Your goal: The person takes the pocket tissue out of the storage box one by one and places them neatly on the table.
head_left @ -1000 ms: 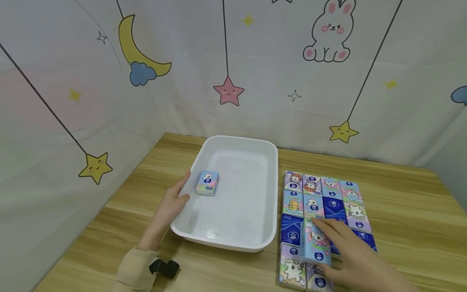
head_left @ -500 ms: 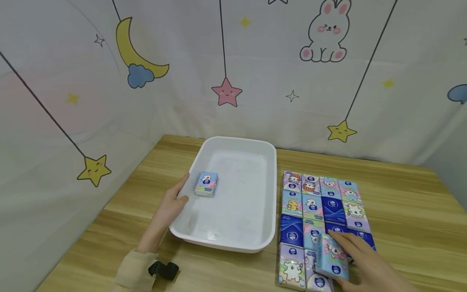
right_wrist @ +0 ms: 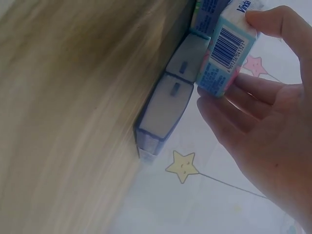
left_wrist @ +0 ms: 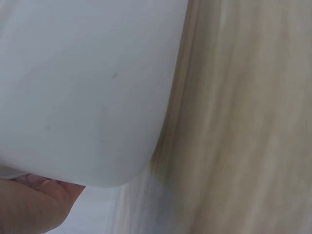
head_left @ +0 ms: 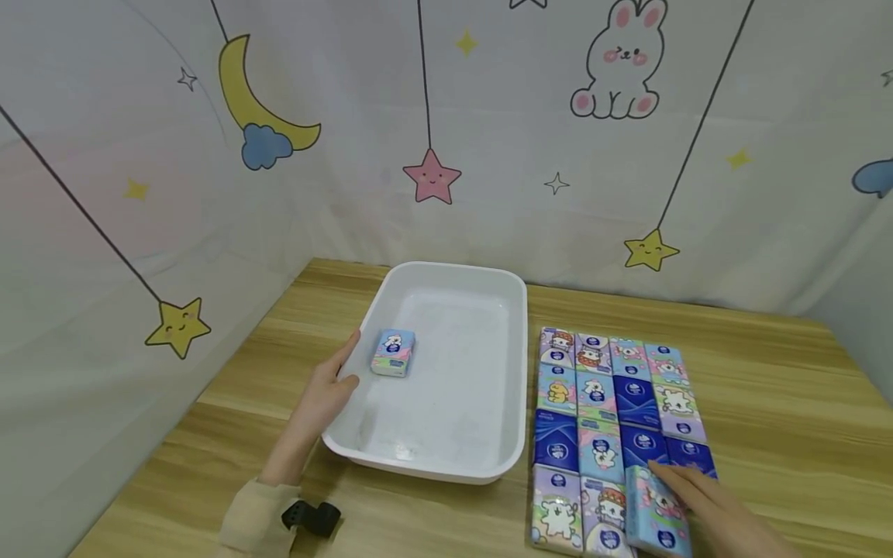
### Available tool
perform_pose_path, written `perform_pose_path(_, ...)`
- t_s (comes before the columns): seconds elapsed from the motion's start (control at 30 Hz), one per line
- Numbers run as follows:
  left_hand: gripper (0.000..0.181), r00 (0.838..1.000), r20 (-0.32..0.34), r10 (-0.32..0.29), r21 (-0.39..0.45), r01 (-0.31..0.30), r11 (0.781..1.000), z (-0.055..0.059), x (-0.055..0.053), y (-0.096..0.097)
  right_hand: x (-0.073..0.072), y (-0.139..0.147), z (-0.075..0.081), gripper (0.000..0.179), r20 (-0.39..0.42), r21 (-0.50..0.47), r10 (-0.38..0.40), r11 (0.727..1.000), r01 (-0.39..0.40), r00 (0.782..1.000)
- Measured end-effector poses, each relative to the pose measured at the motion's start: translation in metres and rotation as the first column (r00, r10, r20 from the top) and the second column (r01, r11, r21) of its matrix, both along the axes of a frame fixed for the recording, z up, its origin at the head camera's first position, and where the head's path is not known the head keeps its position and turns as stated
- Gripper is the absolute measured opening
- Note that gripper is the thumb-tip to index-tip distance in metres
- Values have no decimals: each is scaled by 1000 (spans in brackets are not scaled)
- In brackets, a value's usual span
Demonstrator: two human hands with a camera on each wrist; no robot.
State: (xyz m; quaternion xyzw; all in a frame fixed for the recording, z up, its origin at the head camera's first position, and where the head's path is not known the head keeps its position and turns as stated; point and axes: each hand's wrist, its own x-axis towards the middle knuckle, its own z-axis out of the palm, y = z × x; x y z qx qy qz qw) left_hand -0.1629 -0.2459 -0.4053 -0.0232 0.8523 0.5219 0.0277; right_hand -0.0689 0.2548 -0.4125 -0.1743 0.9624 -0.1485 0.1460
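Observation:
My right hand pinches a light-blue tissue pack between thumb and fingers. That pack is at the near right of a block of tissue packs laid in rows on the table; in the right wrist view the held pack is tilted, its barcode side showing. My left hand holds the left rim of a white plastic tub, thumb on the inner side. Inside the tub, near its left wall, lies one tissue pack. The tub's outer wall fills much of the left wrist view.
The wooden table extends right of the packs and left of the tub. A white curtain with printed stars hangs along the back and left. A black wrist device sits on my left wrist.
My right hand has carried the light-blue tissue pack right and toward me, from above the middle of the block to its near right corner. The left hand keeps its hold on the tub.

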Motion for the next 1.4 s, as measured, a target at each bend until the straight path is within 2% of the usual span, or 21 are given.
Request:
perform_pose_path(0.1,69,1000,6,1,-2,-1,1000,1,0,0,2,5,-7,102,-78,-2,49,999,-49,996)
perform_pose_path(0.17,69,1000,9,2,-4,-2,1000,1,0,0,3,8,-12,101,-146,7,98,995,-98,984)
perform_pose_path(0.3,69,1000,4,2,-11,-2,1000,1,0,0,4,13,-19,100,-197,52,144,989,-136,970)
perform_pose_path(0.5,68,1000,1,2,-12,-2,1000,0,0,0,7,15,-24,95,-208,43,153,988,-147,966)
perform_pose_path(0.67,68,1000,4,2,-11,-2,1000,1,1,0,9,14,-26,96,-305,32,156,988,-154,939)
perform_pose_path(0.73,68,1000,7,4,-11,-4,1000,1,1,0,10,14,-27,95,-320,36,153,988,-149,935)
perform_pose_path(0.93,68,1000,7,8,-4,-8,1000,2,0,0,10,18,-26,91,-209,71,135,990,-123,969)
perform_pose_path(1.07,68,1000,7,9,-1,-9,1000,1,0,0,9,19,-28,91,-193,98,162,985,-145,968)
perform_pose_path(1.23,68,1000,0,4,-6,-4,1000,0,-1,0,10,14,-32,90,-295,132,191,979,-158,936)
perform_pose_path(1.4,67,1000,0,4,-1,-4,1000,0,-1,0,15,6,-34,92,-395,133,140,987,-95,908)
